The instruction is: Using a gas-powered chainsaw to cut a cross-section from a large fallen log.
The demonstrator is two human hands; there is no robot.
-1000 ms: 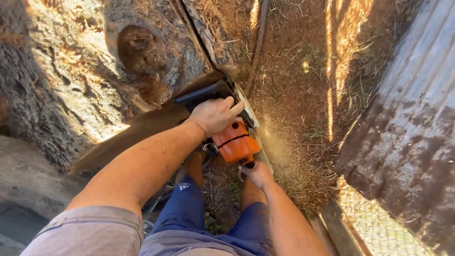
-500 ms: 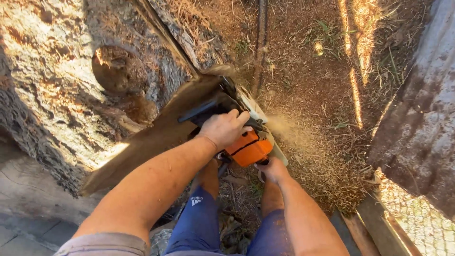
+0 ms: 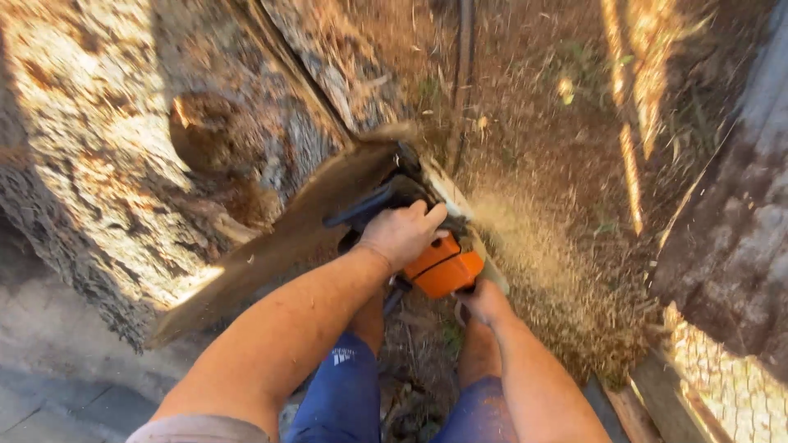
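Your orange chainsaw sits low at the base of the big log, its bar buried in the cut and out of sight. Your left hand is closed over the black front handle, covering much of the saw body. Your right hand is wrapped around the rear grip, which it hides almost completely. Sawdust sprays to the right and blurs the ground. A second trunk is cut off at the right edge.

Orange chainsaw, blue shorts, grey-brown rough bark on log, tan sawdust
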